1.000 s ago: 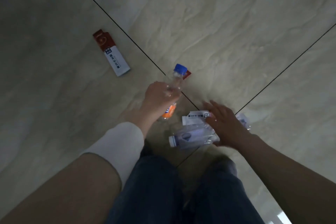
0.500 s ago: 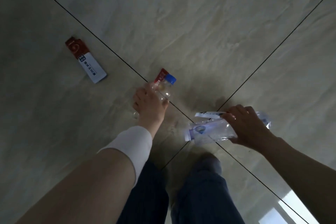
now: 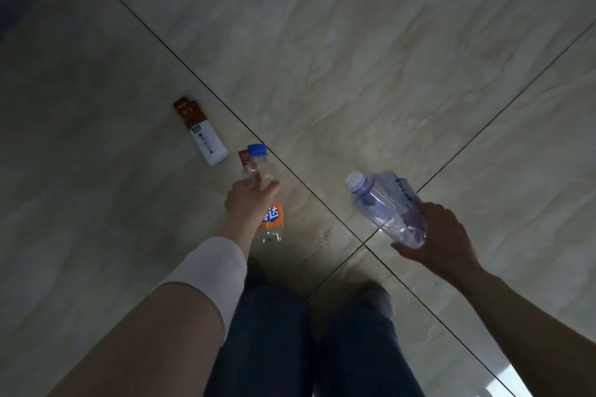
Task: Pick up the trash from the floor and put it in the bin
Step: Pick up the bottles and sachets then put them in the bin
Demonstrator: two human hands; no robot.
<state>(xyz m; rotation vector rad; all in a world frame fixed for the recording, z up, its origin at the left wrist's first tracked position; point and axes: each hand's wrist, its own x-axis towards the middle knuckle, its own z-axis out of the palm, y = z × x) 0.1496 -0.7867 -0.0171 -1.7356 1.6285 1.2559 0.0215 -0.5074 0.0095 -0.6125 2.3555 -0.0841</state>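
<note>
My left hand (image 3: 246, 203) grips a clear bottle with a blue cap and an orange label (image 3: 266, 193), held above the floor; a small red wrapper (image 3: 243, 156) shows just behind its neck. My right hand (image 3: 442, 232) holds a crumpled clear water bottle with a white cap (image 3: 383, 206) together with a white paper wrapper (image 3: 403, 188). A red-and-white sachet (image 3: 201, 130) lies flat on the floor, up and left of my left hand. No bin is in view.
The floor is pale marble-look tile (image 3: 371, 58) with dark grout lines crossing near the middle. My legs in dark jeans (image 3: 309, 342) fill the bottom centre. A bright patch of light (image 3: 503, 388) sits at the bottom right.
Both hands have lifted off the floor with their bottles. The right hand has turned its water bottle so the cap points up and left. The view shifted, so the sachet appears nearer the centre.
</note>
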